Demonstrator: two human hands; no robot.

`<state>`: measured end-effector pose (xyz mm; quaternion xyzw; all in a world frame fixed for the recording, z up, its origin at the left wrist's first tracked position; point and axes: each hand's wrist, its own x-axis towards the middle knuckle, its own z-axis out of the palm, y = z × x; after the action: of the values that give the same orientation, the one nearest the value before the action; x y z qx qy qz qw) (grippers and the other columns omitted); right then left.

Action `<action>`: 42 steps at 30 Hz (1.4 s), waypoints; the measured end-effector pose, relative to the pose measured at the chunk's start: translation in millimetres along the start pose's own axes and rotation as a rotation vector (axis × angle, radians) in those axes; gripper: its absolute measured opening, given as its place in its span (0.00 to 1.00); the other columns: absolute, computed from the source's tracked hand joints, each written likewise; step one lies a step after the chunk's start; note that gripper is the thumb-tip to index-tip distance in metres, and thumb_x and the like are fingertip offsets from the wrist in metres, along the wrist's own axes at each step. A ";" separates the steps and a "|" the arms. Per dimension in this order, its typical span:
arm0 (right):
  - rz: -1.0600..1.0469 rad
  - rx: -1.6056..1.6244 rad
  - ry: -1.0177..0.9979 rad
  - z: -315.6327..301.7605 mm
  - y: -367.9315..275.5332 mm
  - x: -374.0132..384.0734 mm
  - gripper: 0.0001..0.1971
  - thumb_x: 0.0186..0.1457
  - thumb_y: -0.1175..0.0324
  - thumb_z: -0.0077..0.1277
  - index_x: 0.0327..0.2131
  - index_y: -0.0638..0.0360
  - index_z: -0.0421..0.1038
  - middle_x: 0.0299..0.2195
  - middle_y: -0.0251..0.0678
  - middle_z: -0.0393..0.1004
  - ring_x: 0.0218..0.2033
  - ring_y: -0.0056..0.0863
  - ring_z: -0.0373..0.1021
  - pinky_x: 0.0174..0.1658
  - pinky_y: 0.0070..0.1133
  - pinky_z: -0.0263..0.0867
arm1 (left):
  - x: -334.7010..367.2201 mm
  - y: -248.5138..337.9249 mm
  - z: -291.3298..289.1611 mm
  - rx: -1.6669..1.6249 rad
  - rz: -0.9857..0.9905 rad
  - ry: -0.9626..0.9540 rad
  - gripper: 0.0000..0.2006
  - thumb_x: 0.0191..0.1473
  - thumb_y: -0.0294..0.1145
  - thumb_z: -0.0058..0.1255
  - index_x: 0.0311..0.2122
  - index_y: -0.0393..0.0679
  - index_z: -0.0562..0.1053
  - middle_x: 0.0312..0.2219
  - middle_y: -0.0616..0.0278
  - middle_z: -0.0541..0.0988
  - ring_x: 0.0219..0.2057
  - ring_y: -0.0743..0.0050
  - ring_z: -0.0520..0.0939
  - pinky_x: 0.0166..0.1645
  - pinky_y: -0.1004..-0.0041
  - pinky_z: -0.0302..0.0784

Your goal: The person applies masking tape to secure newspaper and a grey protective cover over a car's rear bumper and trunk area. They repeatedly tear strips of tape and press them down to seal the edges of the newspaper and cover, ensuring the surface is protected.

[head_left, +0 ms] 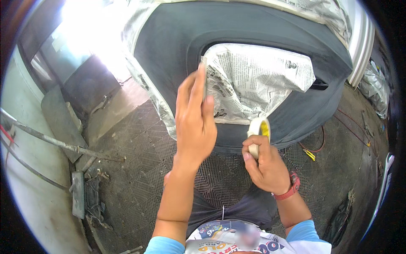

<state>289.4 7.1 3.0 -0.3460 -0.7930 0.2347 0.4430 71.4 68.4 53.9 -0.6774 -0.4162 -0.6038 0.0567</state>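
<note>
A sheet of newspaper point(262, 67) covers an opening in a dark grey car bumper or similar body panel point(165, 46). The paper is creased, and its right corner stands loose near a black slot. My left hand point(194, 118) lies with fingers stretched out along the sheet's left edge, fingertips on a strip of tape there. Lower right, my right hand point(265, 165) grips a roll of masking tape point(254, 132) with a yellow inside. The roll touches the bottom edge of the paper, and tape seems to run from it along that edge.
More newspaper masking point(146, 86) wraps the panel's left and upper edges. Below lies a textured dark floor mat point(228, 169). A metal pipe point(63, 142) juts in from the left. A red hose or cable point(325, 135) with yellow ends lies at right, near a plastic-wrapped bundle point(374, 91).
</note>
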 end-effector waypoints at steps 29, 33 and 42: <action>0.006 0.141 0.335 67.4 13.9 -53.5 0.31 0.54 0.66 0.77 0.59 0.59 0.74 0.35 0.34 0.81 0.25 0.24 0.72 0.33 0.24 0.70 | -136.7 -15.4 -25.0 -0.389 -0.500 0.081 0.09 0.73 0.32 0.60 0.44 0.36 0.84 0.39 0.58 0.88 0.37 0.74 0.86 0.45 0.73 0.81; 0.078 0.240 0.312 52.5 7.5 -13.0 0.22 0.59 0.69 0.74 0.55 0.60 0.78 0.45 0.37 0.83 0.33 0.18 0.71 0.41 0.20 0.70 | -132.4 12.7 -17.4 -0.379 -0.259 -0.011 0.11 0.73 0.33 0.58 0.46 0.36 0.86 0.39 0.53 0.88 0.36 0.65 0.88 0.43 0.68 0.83; 0.077 0.020 0.525 54.1 8.5 -22.6 0.04 0.68 0.77 0.62 0.38 0.63 0.76 0.39 0.39 0.81 0.37 0.25 0.74 0.43 0.24 0.70 | -107.1 -30.2 6.4 -0.182 -0.335 0.010 0.25 0.75 0.40 0.54 0.71 0.39 0.74 0.47 0.53 0.84 0.41 0.66 0.85 0.46 0.68 0.82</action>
<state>253.9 -8.0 -41.8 -0.4208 -0.6347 0.1614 0.6278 65.3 38.6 -53.3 -0.5980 -0.4665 -0.6434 -0.1044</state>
